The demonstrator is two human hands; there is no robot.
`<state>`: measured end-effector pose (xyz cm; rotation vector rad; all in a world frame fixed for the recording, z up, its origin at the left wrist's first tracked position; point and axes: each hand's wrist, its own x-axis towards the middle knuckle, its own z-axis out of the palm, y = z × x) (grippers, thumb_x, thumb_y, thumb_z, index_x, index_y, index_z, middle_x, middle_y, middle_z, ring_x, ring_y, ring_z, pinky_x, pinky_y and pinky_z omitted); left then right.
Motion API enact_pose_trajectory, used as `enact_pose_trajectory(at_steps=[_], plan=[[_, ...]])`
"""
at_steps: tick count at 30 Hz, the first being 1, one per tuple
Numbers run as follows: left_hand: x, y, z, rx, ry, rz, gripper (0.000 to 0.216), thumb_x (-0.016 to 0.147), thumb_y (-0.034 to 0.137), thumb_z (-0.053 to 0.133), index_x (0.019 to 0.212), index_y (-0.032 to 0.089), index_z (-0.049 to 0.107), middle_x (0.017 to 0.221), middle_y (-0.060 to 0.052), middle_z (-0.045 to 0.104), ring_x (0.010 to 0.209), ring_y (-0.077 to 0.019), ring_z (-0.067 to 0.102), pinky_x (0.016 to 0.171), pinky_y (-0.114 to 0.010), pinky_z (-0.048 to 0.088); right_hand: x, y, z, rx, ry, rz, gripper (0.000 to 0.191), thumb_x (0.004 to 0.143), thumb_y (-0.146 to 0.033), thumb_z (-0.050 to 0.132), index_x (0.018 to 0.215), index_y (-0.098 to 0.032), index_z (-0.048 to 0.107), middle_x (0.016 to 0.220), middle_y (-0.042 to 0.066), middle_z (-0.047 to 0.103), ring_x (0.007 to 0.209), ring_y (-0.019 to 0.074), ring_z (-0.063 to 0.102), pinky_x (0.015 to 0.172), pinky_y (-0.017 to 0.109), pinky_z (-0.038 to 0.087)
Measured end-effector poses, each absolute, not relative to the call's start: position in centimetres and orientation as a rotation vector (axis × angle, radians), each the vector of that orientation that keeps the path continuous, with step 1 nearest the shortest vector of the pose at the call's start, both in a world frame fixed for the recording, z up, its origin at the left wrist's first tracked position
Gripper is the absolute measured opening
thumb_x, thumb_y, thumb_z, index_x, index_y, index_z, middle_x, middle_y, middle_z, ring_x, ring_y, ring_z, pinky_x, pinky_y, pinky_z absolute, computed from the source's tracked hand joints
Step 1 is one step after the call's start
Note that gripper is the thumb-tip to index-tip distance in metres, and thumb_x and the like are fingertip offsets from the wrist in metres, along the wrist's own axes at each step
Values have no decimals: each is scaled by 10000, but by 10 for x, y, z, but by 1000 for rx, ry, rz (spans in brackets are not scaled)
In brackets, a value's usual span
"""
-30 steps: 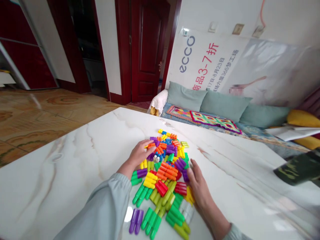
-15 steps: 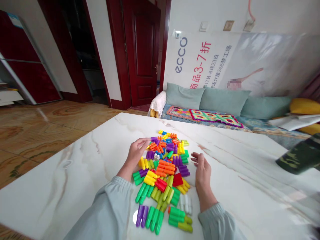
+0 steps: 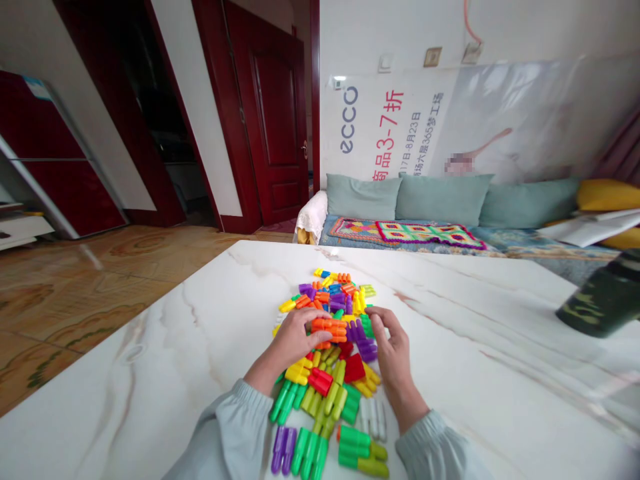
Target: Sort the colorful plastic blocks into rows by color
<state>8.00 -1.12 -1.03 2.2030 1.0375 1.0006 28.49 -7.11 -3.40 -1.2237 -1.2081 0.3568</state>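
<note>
A heap of colourful plastic peg blocks (image 3: 330,373) lies on the white marble table (image 3: 200,347) right in front of me. My left hand (image 3: 293,340) is over the middle of the heap, its thumb and fingers closed on an orange block (image 3: 327,326). My right hand (image 3: 393,353) rests at the heap's right side, fingers bent and apart, their tips by purple blocks (image 3: 363,333) and a green one; nothing is held in it. Green, purple and white blocks lie nearest me between my grey sleeves.
A dark camouflage-patterned object (image 3: 600,300) stands at the table's right edge. Beyond the table is a low couch with pale green cushions (image 3: 440,197) and a patterned mat. A dark red door (image 3: 270,120) and wooden floor are to the left.
My left hand came back from the far part of the heap to its middle and closed on an orange block. The right hand moved left, against the pile. The camera tilted up.
</note>
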Motion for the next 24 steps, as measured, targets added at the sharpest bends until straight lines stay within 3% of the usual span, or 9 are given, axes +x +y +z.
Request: enact_pose_trajectory(at_steps=[2, 5, 14, 17, 20, 24], plan=[[83, -14, -7, 2124, 1009, 1039, 264, 753, 280, 723, 1013, 238, 742, 1034, -47, 746, 977, -247, 671, 924, -377, 506, 278, -77, -24, -1121, -1368, 401, 308, 869, -478, 599, 1024, -228, 691, 986, 51, 702, 911, 224, 634, 838, 351, 500], [86, -18, -6, 2061, 949, 1050, 265, 730, 283, 745, 990, 233, 752, 985, -46, 759, 917, -243, 690, 847, -357, 543, 269, -81, -19, -1078, -1505, 499, 380, 796, -426, 710, 1134, -257, 677, 1029, 46, 710, 893, 224, 650, 822, 362, 528], [92, -18, -14, 1825, 846, 1058, 256, 718, 322, 746, 944, 204, 736, 914, -47, 747, 825, -221, 695, 754, -325, 572, 252, -79, -32, -1018, -1273, 768, 334, 804, -408, 700, 1068, -205, 688, 1004, 69, 736, 884, 231, 690, 776, 356, 566], [88, -15, -14, 1757, 855, 1120, 224, 724, 301, 729, 912, 180, 716, 884, -44, 731, 776, -197, 688, 708, -296, 573, 254, -77, -35, -1044, -1218, 710, 330, 810, -395, 690, 1080, -206, 686, 1041, 78, 730, 933, 239, 684, 833, 389, 555], [74, -5, -12, 1616, 1105, 1472, 193, 717, 294, 725, 855, 165, 685, 877, -45, 708, 798, -193, 678, 683, -275, 569, 268, -73, -36, -1100, -1015, 546, 354, 809, -404, 681, 1094, -194, 670, 1050, 91, 723, 940, 239, 680, 857, 415, 547], [65, 3, -6, 1416, 1189, 1666, 288, 728, 360, 717, 920, 150, 672, 923, -64, 703, 817, -196, 671, 658, -272, 566, 279, -72, -32, -1065, -843, 457, 388, 813, -411, 674, 1131, -194, 627, 1045, 83, 711, 923, 213, 675, 829, 378, 555]])
